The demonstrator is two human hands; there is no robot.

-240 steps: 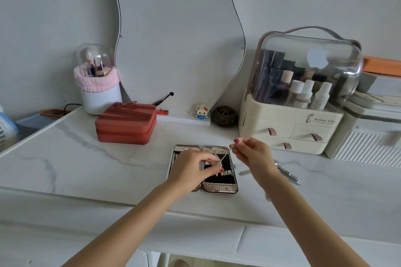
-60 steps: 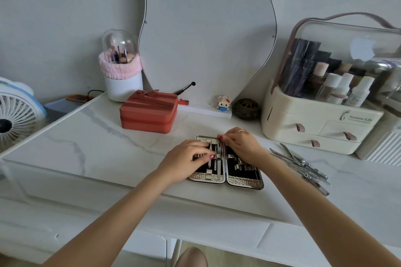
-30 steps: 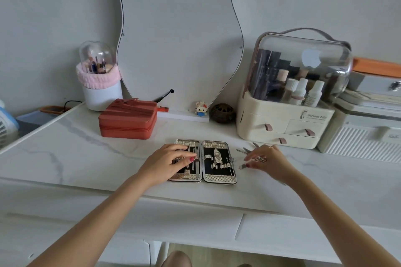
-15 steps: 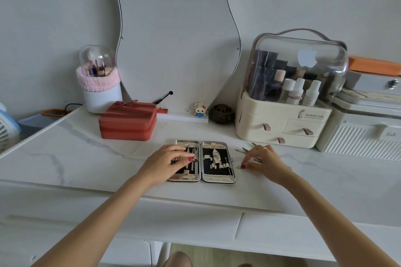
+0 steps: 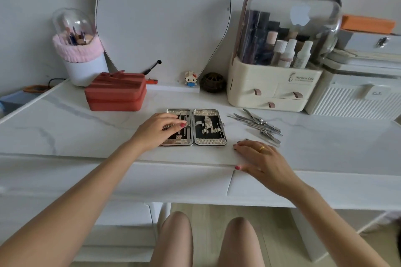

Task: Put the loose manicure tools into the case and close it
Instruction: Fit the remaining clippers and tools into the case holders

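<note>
Tools [image 5: 259, 124]: loose steel pile on the bench [image 5: 86, 128], right of the case [image 5: 193, 127]; thin, stiff, likely slippery.
Left hand [image 5: 156, 131]: fingers [image 5: 176, 126] curled on the case's left half, touching seated tools.
Right hand [image 5: 261, 159]: fingers spread flat on the bench, holding nothing, just short of the pile.
Grip: pinch one tool mid-shaft.
Case: open flat, light; hold it steady.

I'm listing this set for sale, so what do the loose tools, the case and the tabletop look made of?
Loose tools: bare metal, probably steel, silver with bright glints.
Case: shiny metal rim, textured pale border, black matte lining that may be fabric or leatherette.
Tabletop: white, grey-veined, glossy; marble or an imitation.
</note>
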